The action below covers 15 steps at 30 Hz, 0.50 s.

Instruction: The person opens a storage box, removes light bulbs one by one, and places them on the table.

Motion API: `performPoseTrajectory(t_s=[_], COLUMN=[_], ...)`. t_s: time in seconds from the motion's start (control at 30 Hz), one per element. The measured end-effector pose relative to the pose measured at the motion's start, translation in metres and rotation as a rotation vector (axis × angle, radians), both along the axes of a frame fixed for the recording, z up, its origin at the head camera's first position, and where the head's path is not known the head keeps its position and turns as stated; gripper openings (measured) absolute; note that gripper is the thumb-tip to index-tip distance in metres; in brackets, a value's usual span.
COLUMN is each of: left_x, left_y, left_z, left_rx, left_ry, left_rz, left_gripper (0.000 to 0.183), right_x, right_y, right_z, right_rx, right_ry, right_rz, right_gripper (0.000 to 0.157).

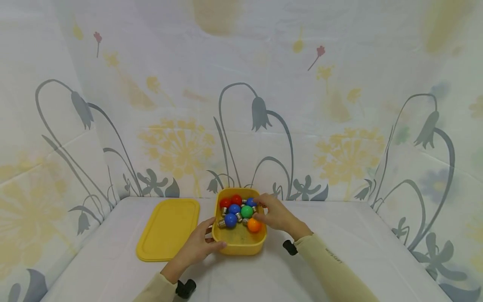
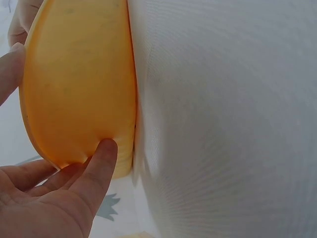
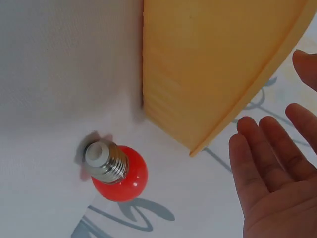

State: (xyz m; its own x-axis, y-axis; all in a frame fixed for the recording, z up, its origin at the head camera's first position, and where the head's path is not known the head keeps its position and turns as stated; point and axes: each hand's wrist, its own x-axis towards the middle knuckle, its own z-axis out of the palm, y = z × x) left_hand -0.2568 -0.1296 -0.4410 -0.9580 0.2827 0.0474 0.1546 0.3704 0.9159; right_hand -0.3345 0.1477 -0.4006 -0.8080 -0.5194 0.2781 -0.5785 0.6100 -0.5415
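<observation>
A yellow plastic box (image 1: 241, 250) stands on the table with several small coloured light bulbs inside: red bulbs (image 1: 236, 199), blue bulbs (image 1: 231, 220), a green bulb (image 1: 247, 212) and an orange bulb (image 1: 254, 225). My left hand (image 1: 198, 242) grips the box at its front left corner, thumb at the front and fingers against the side wall (image 2: 79, 89). Over the box's right rim reaches my right hand (image 1: 278, 214), its thumb and fingers apart above the bulbs. No bulb shows in its grasp. In the right wrist view a red bulb (image 3: 126, 176) lies outside the box; the head view hides it.
A yellow lid (image 1: 170, 228) lies flat on the white-covered table (image 1: 339, 226), left of the box. Behind the table hangs a flower-patterned cloth (image 1: 241, 147). Black bands (image 1: 186, 289) sit at both wrists.
</observation>
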Motion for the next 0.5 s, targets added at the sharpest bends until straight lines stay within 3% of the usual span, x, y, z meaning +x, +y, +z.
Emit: performPoseTrajectory(t_s=[0.17,0.5], left_x=[0.000,0.000], left_y=[0.000,-0.001], left_z=[-0.001,-0.002], left_rx=[0.009,0.010], left_ry=[0.013,0.018], left_rz=[-0.007,-0.011], left_gripper=[0.094,0.093], right_x=[0.000,-0.002], right_y=[-0.007,-0.016], right_z=[-0.006,-0.012], right_rx=[0.084,0.265], right_ry=[-0.003,-0.044], right_rz=[0.046,0.015], right_gripper=[0.044,0.038])
